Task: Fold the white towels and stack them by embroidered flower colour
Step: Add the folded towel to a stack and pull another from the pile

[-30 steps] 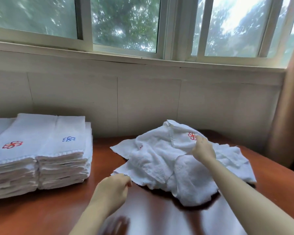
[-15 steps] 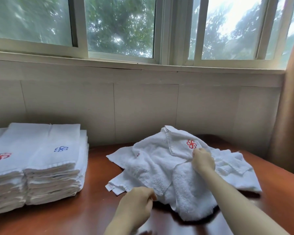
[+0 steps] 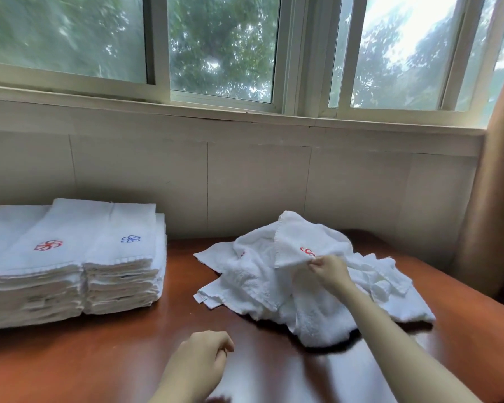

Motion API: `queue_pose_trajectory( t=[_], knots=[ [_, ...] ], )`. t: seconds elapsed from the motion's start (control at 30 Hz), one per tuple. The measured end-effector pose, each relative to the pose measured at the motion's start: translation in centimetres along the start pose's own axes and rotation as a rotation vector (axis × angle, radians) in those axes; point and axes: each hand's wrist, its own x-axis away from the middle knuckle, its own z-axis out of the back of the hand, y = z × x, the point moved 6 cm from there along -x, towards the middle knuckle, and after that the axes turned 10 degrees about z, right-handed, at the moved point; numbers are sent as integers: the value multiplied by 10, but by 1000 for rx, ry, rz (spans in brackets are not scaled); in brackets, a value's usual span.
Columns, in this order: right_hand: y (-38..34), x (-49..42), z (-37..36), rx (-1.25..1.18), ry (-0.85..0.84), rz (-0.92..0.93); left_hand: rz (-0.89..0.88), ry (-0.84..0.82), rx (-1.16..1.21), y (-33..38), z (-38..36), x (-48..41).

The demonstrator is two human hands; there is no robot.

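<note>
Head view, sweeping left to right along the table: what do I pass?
A folded stack cut off at the frame edge → red-flower stack → blue-flower stack → loose towel pile → brown curtain. The right hand pinches a red-flower towel atop the pile, so I left both out of the order.

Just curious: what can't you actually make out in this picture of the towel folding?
All from the head view:
1. The leftmost stack is cut off by the left edge, so its flower cannot be made out.
2. In the loose pile, overlapping folds hide the towel count and most of the flowers.
3. On the lifted towel, the red flower is partly hidden by a fold next to the grip of the right hand.
</note>
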Motion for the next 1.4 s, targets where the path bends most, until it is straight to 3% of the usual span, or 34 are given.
queue_pose_trajectory(
  t=[0.1,0.2,0.3,0.37,0.4,0.47,0.53,0.6,0.7,0.83,0.97,1.0,1.07,1.13,1.2,1.3,1.4],
  knots=[
    [-37,36,-3,-310,0,91,-37,84,139,10,8,17],
    [-88,70,-14,-453,-90,176,152,130,621,6,15,22],
    [-143,103,-32,-545,-217,256,481,-178,1256,-13,2,26],
    [-182,127,-47,-531,-326,357,553,-378,1582,-24,-2,27],
    [-201,138,-56,-508,-384,424,562,-403,1674,-31,1,27],
    [-233,160,-75,-451,-480,559,638,-272,1730,-54,7,24],
    [-254,171,-96,-381,-540,624,709,37,1533,-87,29,26],
    [-257,171,-111,-361,-569,537,700,311,1395,-117,57,32],
    [-239,167,-123,-222,-498,504,569,477,1474,-153,93,38],
    [-213,166,-113,-81,-215,470,484,723,1415,-198,144,52],
    [-222,157,-92,-30,151,490,674,1020,1121,-252,175,88],
    [-225,155,-94,12,147,501,772,1057,961,-262,177,98],
    [-220,151,-116,147,-46,475,920,1110,609,-275,179,116],
    [-206,152,-147,311,-337,402,921,1073,307,-274,177,119],
    [-197,158,-170,446,-524,352,809,821,81,-262,164,99],
    [-201,151,-173,483,-509,347,645,322,-239,-240,121,67],
    [-198,137,-157,594,-421,275,548,200,-324,-233,103,57]
  ],
)
